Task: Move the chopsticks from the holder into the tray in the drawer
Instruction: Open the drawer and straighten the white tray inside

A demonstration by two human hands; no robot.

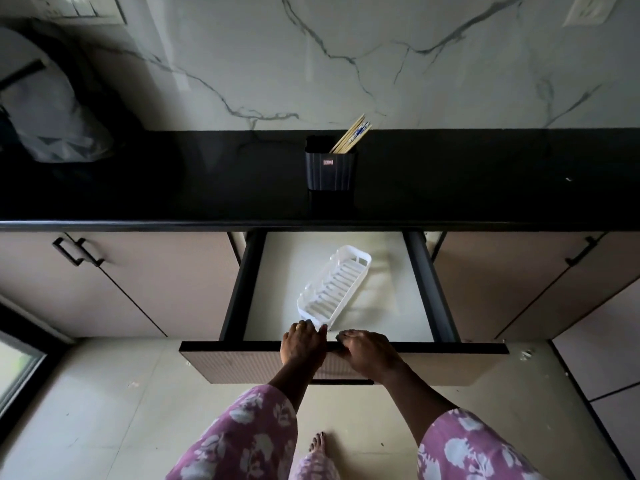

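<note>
Both hands, left (302, 344) and right (365, 351), curled over drawer (450, 348) front. Chopsticks (351, 135) in holder (330, 168) on bench; tray (334, 284) seemingly empty. Risk: holder tipping when I pull them; tray sliding.

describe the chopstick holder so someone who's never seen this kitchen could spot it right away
Find the long black countertop under the white marble-patterned wall. Near its middle, straight above the open drawer, stands a small black ribbed plastic holder with a tiny red label. It is the only upright container there, with pale wooden chopsticks leaning out of its right side.
</note>
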